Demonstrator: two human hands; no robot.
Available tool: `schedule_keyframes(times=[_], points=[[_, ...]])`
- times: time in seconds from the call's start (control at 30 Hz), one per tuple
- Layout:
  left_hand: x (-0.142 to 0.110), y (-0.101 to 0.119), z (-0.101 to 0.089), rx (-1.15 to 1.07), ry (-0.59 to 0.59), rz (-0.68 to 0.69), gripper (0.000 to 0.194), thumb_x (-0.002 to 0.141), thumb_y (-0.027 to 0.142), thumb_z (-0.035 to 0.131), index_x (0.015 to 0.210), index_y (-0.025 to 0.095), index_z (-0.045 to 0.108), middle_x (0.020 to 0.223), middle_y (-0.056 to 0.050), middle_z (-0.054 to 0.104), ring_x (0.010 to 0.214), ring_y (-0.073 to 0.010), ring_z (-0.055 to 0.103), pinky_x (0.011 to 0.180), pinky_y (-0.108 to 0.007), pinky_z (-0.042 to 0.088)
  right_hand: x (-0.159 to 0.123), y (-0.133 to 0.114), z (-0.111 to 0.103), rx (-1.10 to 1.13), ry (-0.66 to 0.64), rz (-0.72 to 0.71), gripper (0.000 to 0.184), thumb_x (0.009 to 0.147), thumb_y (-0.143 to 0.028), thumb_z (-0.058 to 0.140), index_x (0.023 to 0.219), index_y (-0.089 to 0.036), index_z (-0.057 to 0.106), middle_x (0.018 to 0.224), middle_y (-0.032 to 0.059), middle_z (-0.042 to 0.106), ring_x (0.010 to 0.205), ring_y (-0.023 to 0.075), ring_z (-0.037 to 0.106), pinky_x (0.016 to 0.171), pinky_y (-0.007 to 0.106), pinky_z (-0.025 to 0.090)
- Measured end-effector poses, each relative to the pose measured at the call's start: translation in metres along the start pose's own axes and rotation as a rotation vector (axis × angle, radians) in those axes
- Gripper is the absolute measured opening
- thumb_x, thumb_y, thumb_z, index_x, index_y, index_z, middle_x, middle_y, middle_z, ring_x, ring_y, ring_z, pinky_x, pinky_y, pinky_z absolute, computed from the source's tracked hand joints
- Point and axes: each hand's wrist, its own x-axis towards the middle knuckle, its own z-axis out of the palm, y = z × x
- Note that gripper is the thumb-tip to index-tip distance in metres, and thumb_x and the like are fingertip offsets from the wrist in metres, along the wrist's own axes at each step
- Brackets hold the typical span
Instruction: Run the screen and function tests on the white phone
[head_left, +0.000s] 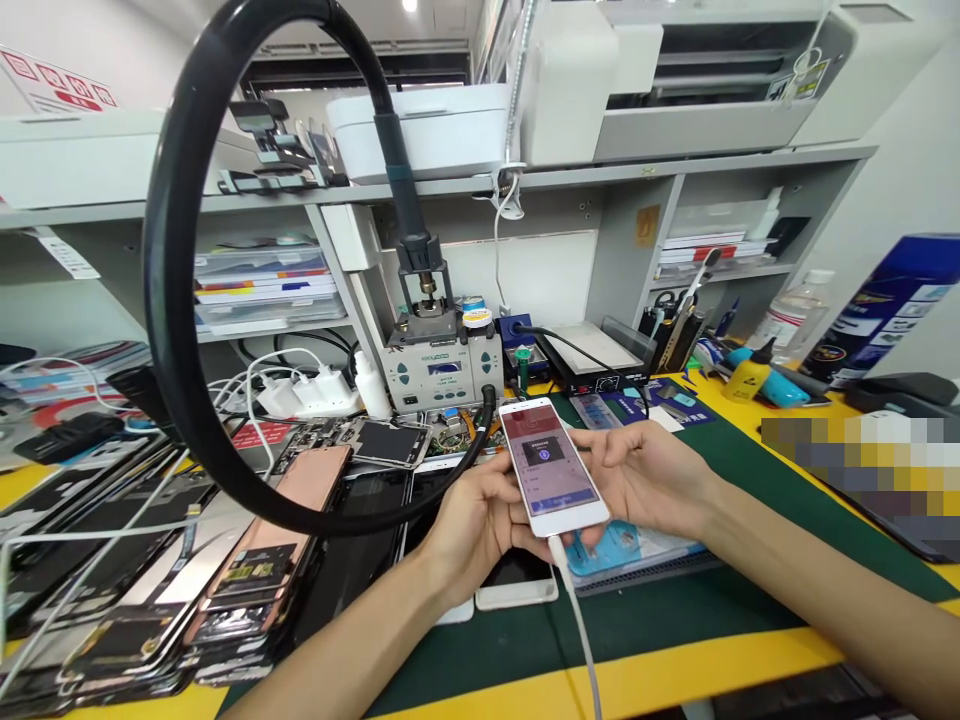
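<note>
A white smartphone [553, 466] with a lit screen is held upright and tilted back between both hands. On its left edge my left hand [480, 520] grips it, fingers curled behind. My right hand [637, 475] holds the right edge, its fingers partly hidden behind the phone. A white charging cable [576, 600] is plugged into the phone's bottom end and runs down out of view. Beneath the hands, another white phone [517, 598] lies on the green mat [675, 620], next to a notebook with a blue and clear cover [637, 560].
Stacks of dismantled phones [255, 560] cover the left side. A thick black hose [161, 300] loops above them from a hot-air station [442, 370]. Behind stand a power strip [315, 390], a hot plate [600, 355] and shelves [630, 240]. A yellow bottle [750, 375] stands at the right.
</note>
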Motion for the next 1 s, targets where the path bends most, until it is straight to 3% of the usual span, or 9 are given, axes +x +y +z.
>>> schedule_keyframes(times=[0.17, 0.3, 0.57, 1.0], points=[[-0.0011, 0.0017, 0.0039, 0.048, -0.005, 0.003, 0.055, 0.079, 0.011, 0.052, 0.135, 0.011, 0.051, 0.089, -0.016, 0.076, 0.066, -0.0265, 0.074, 0.056, -0.037, 0.06, 0.0, 0.001, -0.0004, -0.065, 0.001, -0.017, 0.083, 0.065, -0.009, 0.045, 0.147, -0.016, 0.031, 0.111, 0.0153, 0.072, 0.084, 0.0272, 0.076, 0.064, 0.038, 0.065], [0.0004, -0.0002, 0.0012, 0.041, 0.018, -0.013, 0.06, 0.074, 0.01, 0.049, 0.134, 0.01, 0.053, 0.087, -0.015, 0.074, 0.066, -0.0267, 0.073, 0.054, -0.037, 0.06, -0.0029, -0.0006, 0.0012, -0.033, -0.018, 0.01, 0.079, 0.067, -0.011, 0.045, 0.145, -0.016, 0.035, 0.118, 0.0159, 0.069, 0.091, 0.0284, 0.075, 0.067, 0.041, 0.065], [0.0029, -0.0012, -0.0008, 0.012, 0.053, -0.049, 0.064, 0.068, 0.009, 0.047, 0.131, 0.01, 0.057, 0.079, -0.01, 0.07, 0.058, -0.0185, 0.065, 0.054, -0.035, 0.06, -0.0046, -0.001, 0.0005, 0.005, -0.06, 0.026, 0.077, 0.067, -0.009, 0.047, 0.143, -0.016, 0.039, 0.125, 0.0165, 0.066, 0.104, 0.0315, 0.072, 0.077, 0.048, 0.064], [0.0005, 0.0007, 0.0022, 0.082, 0.082, -0.089, 0.057, 0.066, 0.008, 0.05, 0.121, 0.009, 0.064, 0.08, -0.01, 0.069, 0.059, -0.0202, 0.067, 0.055, -0.037, 0.061, -0.001, 0.0013, -0.0009, -0.002, -0.013, 0.052, 0.062, 0.081, -0.008, 0.044, 0.143, -0.016, 0.044, 0.121, 0.0175, 0.069, 0.1, 0.0314, 0.073, 0.074, 0.048, 0.065]])
